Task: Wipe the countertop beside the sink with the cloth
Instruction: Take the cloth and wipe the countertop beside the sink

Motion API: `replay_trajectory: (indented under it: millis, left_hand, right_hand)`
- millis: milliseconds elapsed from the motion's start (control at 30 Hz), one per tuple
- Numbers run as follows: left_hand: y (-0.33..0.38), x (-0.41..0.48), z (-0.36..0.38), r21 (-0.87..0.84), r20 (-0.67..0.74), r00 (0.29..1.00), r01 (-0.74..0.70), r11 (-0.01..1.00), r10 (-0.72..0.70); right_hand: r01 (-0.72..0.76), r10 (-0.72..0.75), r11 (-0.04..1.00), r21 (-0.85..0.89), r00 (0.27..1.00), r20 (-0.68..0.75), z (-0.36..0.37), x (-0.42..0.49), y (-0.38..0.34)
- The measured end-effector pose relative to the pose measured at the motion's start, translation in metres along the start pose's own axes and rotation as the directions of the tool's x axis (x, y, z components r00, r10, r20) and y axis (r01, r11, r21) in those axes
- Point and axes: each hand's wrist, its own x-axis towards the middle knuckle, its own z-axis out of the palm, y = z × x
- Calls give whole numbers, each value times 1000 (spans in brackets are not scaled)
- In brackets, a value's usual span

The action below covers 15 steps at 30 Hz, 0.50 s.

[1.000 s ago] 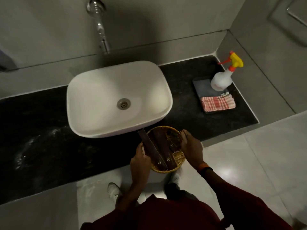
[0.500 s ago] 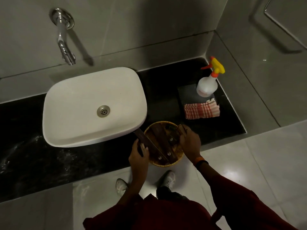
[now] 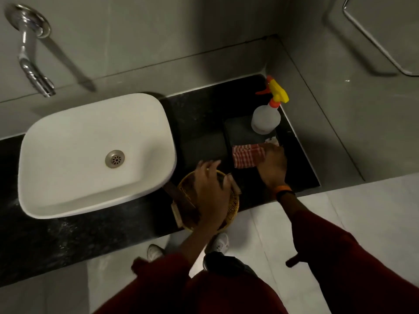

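Note:
A red-and-white checked cloth (image 3: 247, 156) lies folded on a dark tray (image 3: 240, 130) on the black countertop (image 3: 199, 123), right of the white sink (image 3: 90, 155). My right hand (image 3: 272, 165) is on the cloth's right end, fingers curled over it. My left hand (image 3: 209, 189) lies flat across the top of a round wicker basket (image 3: 234, 209) at the counter's front edge, fingers spread and reaching past its far rim. Dark wooden pieces lie in the basket, partly hidden by my hand.
A spray bottle (image 3: 265, 118) with a yellow and orange trigger stands at the back of the tray, near the wall corner. A chrome tap (image 3: 34, 64) juts from the wall over the sink. Pale smears mark the counter left of the sink.
My right hand left the basket's right rim and moved right and back onto the cloth. My left hand shifted from the basket's left edge to its top. The view swung right.

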Motion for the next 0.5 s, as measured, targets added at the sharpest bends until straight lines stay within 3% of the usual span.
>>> replay_trajectory:
  millis: [100,167,267,333,500]
  left_hand:
    - [19,47,37,2,290,954,-78,997,74]
    - [28,79,61,5,459,888,24,1000,-24]
    - [32,106,89,98,635,773,-76,992,-3]
    - [33,111,100,219,653,756,-254,942,52]
    - [36,121,100,143,621,776,-256,956,115]
  right_hand:
    - [63,-53,994,-87,992,111,-9,22,14]
    - [90,-70,990,-105,981,180,-9,32,20]
    - [117,-50,972,-204,950,308,-3,39,28]
    - [127,-32,949,-288,949,313,1,41,30]
    - [161,-104,959,-232,966,238,-1,47,29]
